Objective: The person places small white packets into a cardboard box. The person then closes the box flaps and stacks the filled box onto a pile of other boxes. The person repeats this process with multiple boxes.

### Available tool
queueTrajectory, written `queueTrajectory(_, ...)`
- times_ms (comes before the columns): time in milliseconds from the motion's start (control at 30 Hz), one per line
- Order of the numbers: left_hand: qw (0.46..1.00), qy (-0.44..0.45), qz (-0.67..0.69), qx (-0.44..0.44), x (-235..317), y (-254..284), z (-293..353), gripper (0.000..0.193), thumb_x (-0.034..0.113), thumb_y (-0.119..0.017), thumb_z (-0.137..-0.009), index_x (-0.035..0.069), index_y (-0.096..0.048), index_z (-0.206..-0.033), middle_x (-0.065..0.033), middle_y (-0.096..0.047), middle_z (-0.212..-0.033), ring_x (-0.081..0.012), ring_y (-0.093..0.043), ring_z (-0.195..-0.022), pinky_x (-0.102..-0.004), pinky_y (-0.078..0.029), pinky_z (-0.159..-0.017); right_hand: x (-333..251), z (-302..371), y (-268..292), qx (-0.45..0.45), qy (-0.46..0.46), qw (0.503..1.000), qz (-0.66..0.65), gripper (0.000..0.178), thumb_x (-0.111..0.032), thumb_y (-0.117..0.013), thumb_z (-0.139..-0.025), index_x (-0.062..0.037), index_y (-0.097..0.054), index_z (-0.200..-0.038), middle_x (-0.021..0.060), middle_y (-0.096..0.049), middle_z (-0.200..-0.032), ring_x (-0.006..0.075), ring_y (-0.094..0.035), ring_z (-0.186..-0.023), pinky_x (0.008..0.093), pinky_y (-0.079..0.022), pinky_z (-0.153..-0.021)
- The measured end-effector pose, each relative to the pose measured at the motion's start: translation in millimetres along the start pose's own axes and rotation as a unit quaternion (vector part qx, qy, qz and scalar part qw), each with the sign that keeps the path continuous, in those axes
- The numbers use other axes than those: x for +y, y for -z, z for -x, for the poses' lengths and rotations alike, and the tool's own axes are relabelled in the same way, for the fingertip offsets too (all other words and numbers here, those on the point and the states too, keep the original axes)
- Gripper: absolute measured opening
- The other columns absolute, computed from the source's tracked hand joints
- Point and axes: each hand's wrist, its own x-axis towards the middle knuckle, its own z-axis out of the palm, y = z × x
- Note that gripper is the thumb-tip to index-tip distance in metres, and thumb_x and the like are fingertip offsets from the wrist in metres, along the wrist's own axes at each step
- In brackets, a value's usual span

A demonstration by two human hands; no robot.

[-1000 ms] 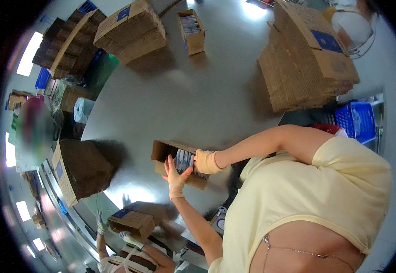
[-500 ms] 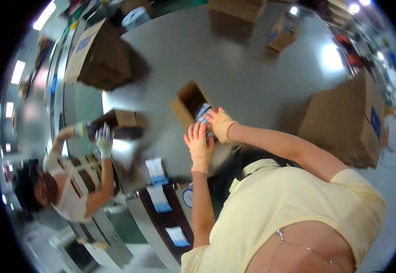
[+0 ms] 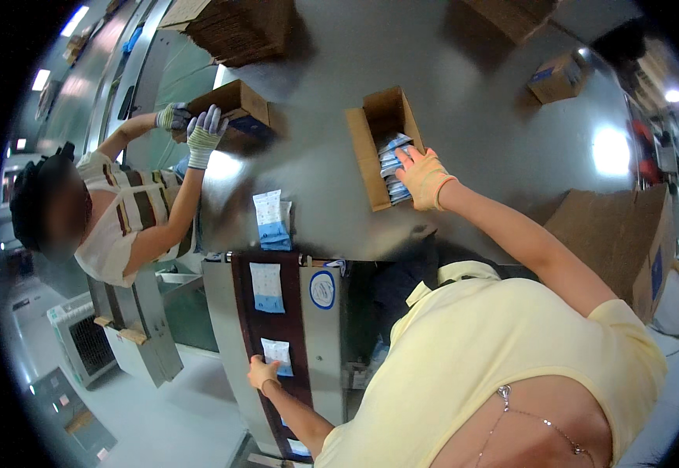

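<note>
Along the dark brown belt (image 3: 273, 326), the fingers of the left hand (image 3: 263, 374) are at the lower left edge of a white and blue packet (image 3: 279, 355); whether they grip it or only touch it, I cannot tell. Well apart from it, the right hand (image 3: 427, 181), in a pale fingerless glove, has its fingers spread and unclenched over the packets (image 3: 392, 148) inside an open cardboard box (image 3: 367, 165). These packets lie packed in a row in the near part of the box, its far part dark and unfilled, and a long flap is folded outward on its left side. The box rests on a grey, shiny surface (image 3: 339, 54).

On the belt, another packet (image 3: 267, 287) lies beyond the left hand, and overlapping packets (image 3: 272, 221) lie on the surface just past the belt's end. Farther left, a co-worker's gloved hands (image 3: 205, 139) are at a second box (image 3: 240, 100). Toward the upper right stands a small carton (image 3: 558, 79); nearer, to the right, is a large stack of cardboard (image 3: 601, 234).
</note>
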Motion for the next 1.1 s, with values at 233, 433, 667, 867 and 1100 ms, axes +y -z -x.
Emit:
queueTrajectory(233, 0.920, -0.180, 0.337, -0.081, 33.3, 8.5, -99.8, 0.037, 0.019, -0.082, -0.069, -0.004, -0.064, -0.092, -0.0045, -0.063, -0.079, -0.0152, -0.056, -0.075, -0.0306, -0.046, -0.068, -1.2, -0.6, -1.2, 0.013, 0.007, 1.000, -0.016, 0.059, -0.026, -0.062, -0.076, -0.0129, -0.049, -0.132, 0.0156, -0.025, -0.152, 0.0297, -0.028, -0.138, 0.0463, -0.032, -0.101)
queueTrajectory(433, 0.780, -0.329, 0.523, -0.098, 224.5, 117.7, -112.9, 0.031, 0.021, -0.068, -0.084, -0.007, -0.065, -0.097, -0.0070, -0.064, -0.089, -0.0148, -0.055, -0.078, -0.0287, -0.043, -0.073, 7.5, -0.2, -4.2, 0.025, -0.003, 1.000, -0.017, 0.063, -0.027, -0.063, -0.076, -0.0129, -0.047, -0.134, 0.0157, -0.025, -0.152, 0.0308, -0.027, -0.138, 0.0472, -0.030, -0.102)
queueTrajectory(667, 0.794, -0.319, 0.398, -0.331, 308.3, 65.3, -171.8, 0.054, 0.024, -0.082, -0.067, 0.000, -0.062, -0.112, -0.0084, -0.065, -0.101, -0.0188, -0.059, -0.095, -0.0342, -0.046, -0.082, 7.8, -3.5, -9.9, 0.044, 0.006, 0.999, -0.029, 0.055, -0.030, -0.064, -0.074, -0.0146, -0.055, -0.126, 0.0156, -0.026, -0.152, 0.0283, -0.034, -0.132, 0.0454, -0.033, -0.096)
queueTrajectory(867, 0.834, -0.533, -0.067, 0.129, 423.3, 72.9, -17.2, 0.062, 0.041, -0.086, -0.051, 0.008, -0.060, -0.097, -0.0140, -0.061, -0.101, -0.0313, -0.062, -0.092, -0.0419, -0.053, -0.077, 14.5, 0.0, -10.8, 0.048, 0.010, 0.999, -0.023, 0.054, -0.030, -0.065, -0.074, -0.0150, -0.055, -0.125, 0.0156, -0.028, -0.151, 0.0277, -0.034, -0.132, 0.0446, -0.034, -0.094)
queueTrajectory(1100, 0.809, -0.568, 0.123, 0.084, 456.7, 57.0, 5.8, 0.041, 0.026, -0.079, -0.065, 0.010, -0.059, -0.098, -0.0111, -0.068, -0.091, -0.0341, -0.066, -0.083, -0.0430, -0.052, -0.071, 17.2, -4.8, -16.7, 0.058, 0.025, 0.997, -0.051, 0.047, -0.031, -0.062, -0.076, -0.0163, -0.059, -0.120, 0.0144, -0.029, -0.150, 0.0266, -0.032, -0.133, 0.0450, -0.032, -0.099)
